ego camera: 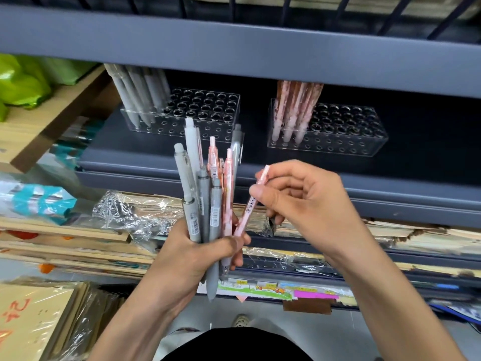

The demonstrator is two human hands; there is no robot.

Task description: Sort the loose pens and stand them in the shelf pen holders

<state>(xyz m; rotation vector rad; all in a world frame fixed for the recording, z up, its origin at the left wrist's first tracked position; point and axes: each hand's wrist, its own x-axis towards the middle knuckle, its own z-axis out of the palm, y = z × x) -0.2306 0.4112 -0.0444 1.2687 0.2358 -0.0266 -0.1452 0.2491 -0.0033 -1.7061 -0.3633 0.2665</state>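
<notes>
My left hand grips a bundle of grey and pink pens, their tops pointing up in front of the shelf. My right hand pinches one pink pen between thumb and fingers; its lower end still sits at the edge of the bundle. On the dark shelf stand two clear pen holders. The left holder has several grey pens in its left end. The right holder has several pink pens in its left end.
The grey upper shelf board overhangs the holders closely. Stacks of wrapped paper and envelopes lie on the shelf below. Cardboard and a green bag sit at the left. More wrapped stacks stand at the lower left.
</notes>
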